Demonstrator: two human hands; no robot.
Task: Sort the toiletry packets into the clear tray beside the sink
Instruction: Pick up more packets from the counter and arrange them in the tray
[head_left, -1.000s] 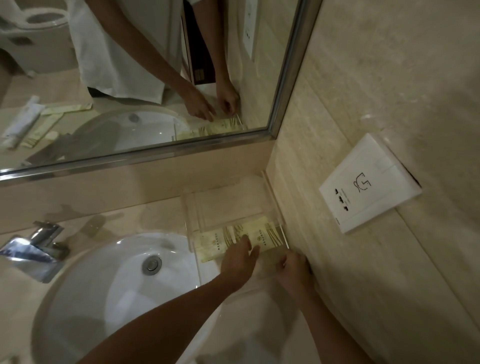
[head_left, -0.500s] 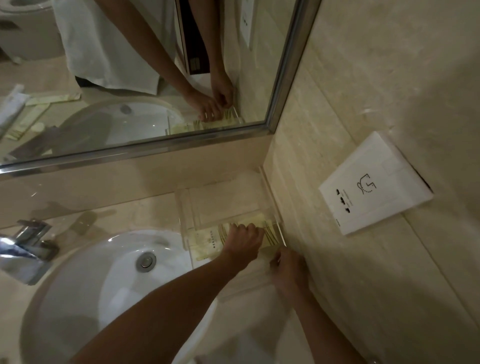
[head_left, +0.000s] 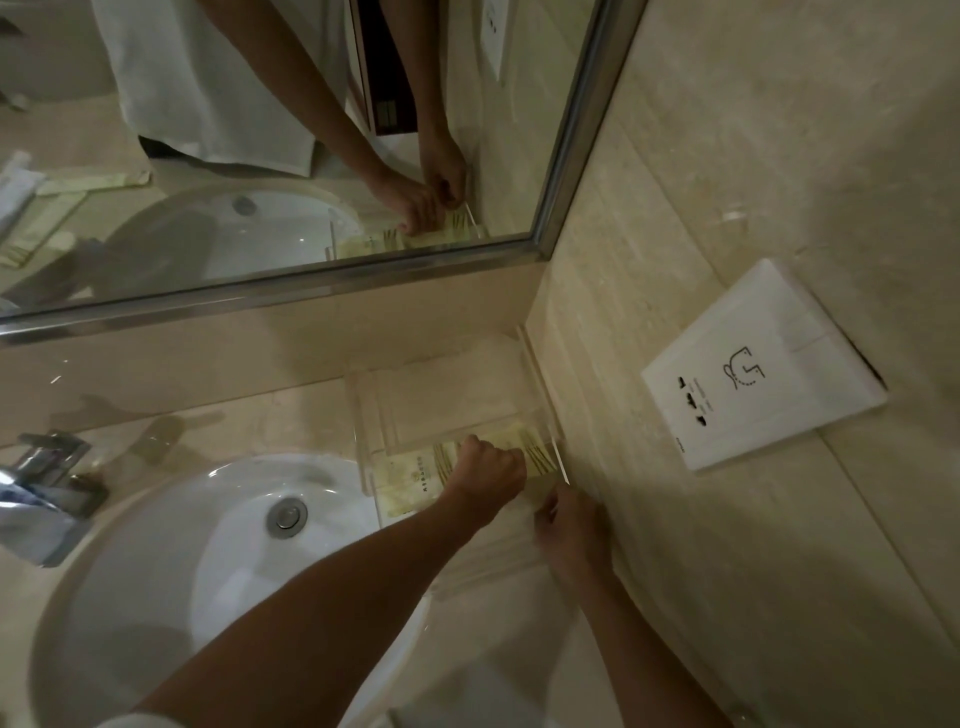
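A clear acrylic tray (head_left: 452, 400) stands in the corner of the counter, between the sink and the right wall. Pale yellow toiletry packets (head_left: 410, 480) lie flat in its near part. My left hand (head_left: 485, 475) sits on top of them with its fingers curled down over the packets and covers their middle. My right hand (head_left: 569, 527) is at the tray's near right corner, against the wall, with its fingers closed on the tray's edge. The far part of the tray holds nothing that I can see.
The white sink basin (head_left: 171, 571) with its drain (head_left: 285, 517) lies left of the tray, and the chrome tap (head_left: 41, 499) at far left. A socket plate (head_left: 763, 364) sits on the right wall. The mirror (head_left: 291, 156) reflects more packets (head_left: 88, 182).
My left hand has slid forward onto the packets and curled from flat fingers into a fist-like grip. My right hand has moved a little closer to the tray's corner.
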